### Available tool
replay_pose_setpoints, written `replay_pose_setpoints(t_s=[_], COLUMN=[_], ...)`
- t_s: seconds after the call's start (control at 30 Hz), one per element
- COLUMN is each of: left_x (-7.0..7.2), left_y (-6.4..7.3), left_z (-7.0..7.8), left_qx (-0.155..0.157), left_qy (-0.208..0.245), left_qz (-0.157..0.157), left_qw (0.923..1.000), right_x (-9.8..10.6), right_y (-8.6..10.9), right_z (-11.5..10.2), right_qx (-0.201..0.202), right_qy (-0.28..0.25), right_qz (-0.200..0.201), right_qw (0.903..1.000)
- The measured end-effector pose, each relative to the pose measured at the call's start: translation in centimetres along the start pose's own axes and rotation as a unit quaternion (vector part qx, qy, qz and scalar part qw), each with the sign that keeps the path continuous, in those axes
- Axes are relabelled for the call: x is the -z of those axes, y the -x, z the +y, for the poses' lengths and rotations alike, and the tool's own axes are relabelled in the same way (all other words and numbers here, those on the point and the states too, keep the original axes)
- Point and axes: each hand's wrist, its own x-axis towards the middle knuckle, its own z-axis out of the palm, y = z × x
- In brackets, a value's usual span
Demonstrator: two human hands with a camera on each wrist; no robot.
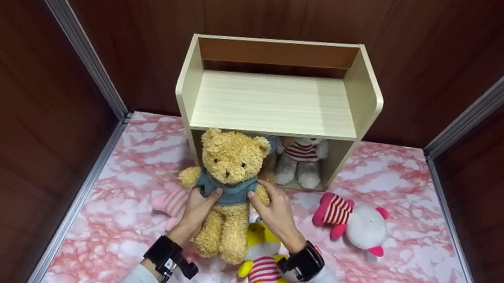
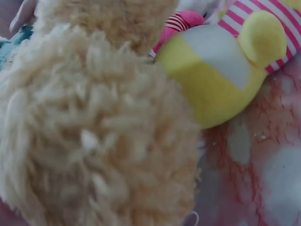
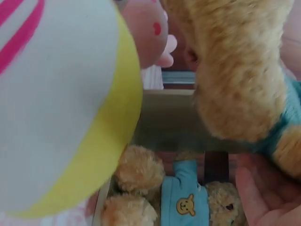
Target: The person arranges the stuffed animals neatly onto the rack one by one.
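Note:
A golden teddy bear (image 1: 231, 158) in a blue-grey shirt is held upright, facing me, before the lower compartment of a small pale shelf (image 1: 274, 104). My left hand (image 1: 197, 208) grips its side, thumb on the shirt's lower edge. On the other side my right hand (image 1: 276, 209) holds the bear by the shirt and arm. The bear's fluffy leg (image 2: 94, 136) fills much of the left wrist view. Inside the compartment stand a white plush (image 1: 301, 158) in a striped sweater and, partly hidden, another bear (image 3: 186, 197) in a light blue shirt.
A yellow plush (image 1: 264, 271) with pink stripes lies on the pink marbled surface (image 1: 127, 170), beneath my right wrist. To the right lies a white-headed plush (image 1: 360, 223) with pink ears. A pale pink plush (image 1: 168, 200) is partly behind my left hand. Dark wooden panels enclose three sides.

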Motion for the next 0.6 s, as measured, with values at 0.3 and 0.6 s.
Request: replay_pose_setpoints(t_s=[0.3, 0.6], left_x=[1.1, 3.1], left_y=[0.2, 0.0], left_z=[-0.6, -2.0], left_qx=[-0.014, 0.026], left_qy=[-0.048, 0.063], left_qz=[-0.06, 0.029], left_qw=[0.997, 0.9972], right_x=[-1.2, -0.5], right_y=[-0.8, -3.4], right_z=[0.2, 3.8], right_qx=[-0.004, -0.025], right_qy=[-0.027, 0.009], right_qz=[-0.009, -0.039], right_qw=[0.9996, 0.9989])
